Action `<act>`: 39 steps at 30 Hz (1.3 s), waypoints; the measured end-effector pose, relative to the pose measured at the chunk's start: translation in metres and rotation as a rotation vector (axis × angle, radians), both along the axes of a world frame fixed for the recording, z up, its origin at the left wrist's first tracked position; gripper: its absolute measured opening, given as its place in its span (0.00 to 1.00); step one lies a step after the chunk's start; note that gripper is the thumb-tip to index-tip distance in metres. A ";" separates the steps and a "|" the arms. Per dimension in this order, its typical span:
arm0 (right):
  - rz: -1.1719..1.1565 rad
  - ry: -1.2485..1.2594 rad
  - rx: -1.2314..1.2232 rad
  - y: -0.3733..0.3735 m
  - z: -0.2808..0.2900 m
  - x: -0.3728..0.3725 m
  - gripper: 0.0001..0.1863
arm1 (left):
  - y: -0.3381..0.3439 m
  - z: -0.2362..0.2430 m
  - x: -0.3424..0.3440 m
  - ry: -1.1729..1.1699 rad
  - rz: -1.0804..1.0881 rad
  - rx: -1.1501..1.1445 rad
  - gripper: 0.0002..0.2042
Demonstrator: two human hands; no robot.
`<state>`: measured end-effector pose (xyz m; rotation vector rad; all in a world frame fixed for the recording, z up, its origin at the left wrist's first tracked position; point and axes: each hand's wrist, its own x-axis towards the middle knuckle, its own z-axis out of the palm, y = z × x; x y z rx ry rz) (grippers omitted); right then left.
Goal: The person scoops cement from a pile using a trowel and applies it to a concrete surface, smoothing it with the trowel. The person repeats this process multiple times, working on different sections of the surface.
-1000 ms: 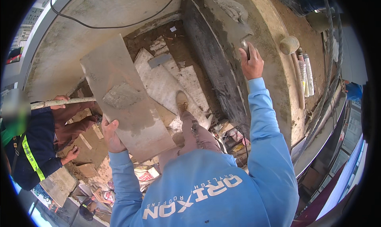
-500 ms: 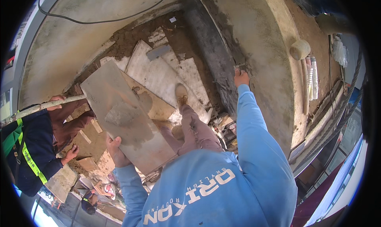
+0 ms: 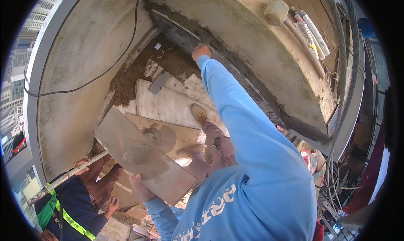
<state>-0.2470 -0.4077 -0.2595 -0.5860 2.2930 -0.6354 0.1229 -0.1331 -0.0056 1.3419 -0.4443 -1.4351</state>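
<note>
Head camera view: to spread well along the big pale wall [image 3: 261, 47], I think it helps to go slowly beside the dark slab [image 3: 176, 35] and push the dark paste line [image 3: 219, 45] firmly into the gap. Keep the board [image 3: 170, 180] flat and close by, so the wet lump [image 3: 134, 151] does not slide off. Small scoops should be easier to smooth.

As for looks, the board is a long, flat, grey-brown rectangle, held low at the left, in front of the body. Dark wet smears mark its top, and the lump is grey and bumpy. The left hand [image 3: 142, 189] grips its near edge, thumb on top. Far off, the right hand [image 3: 201, 52] is curled at the paste line, around a small tool [image 3: 205, 36]. That tool looks grey, but it is mostly hidden, so I cannot tell its shape.
</note>
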 end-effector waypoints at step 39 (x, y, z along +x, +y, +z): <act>-0.136 0.189 0.312 0.330 0.006 -0.130 0.27 | 0.041 -0.022 0.048 0.094 -0.068 0.043 0.34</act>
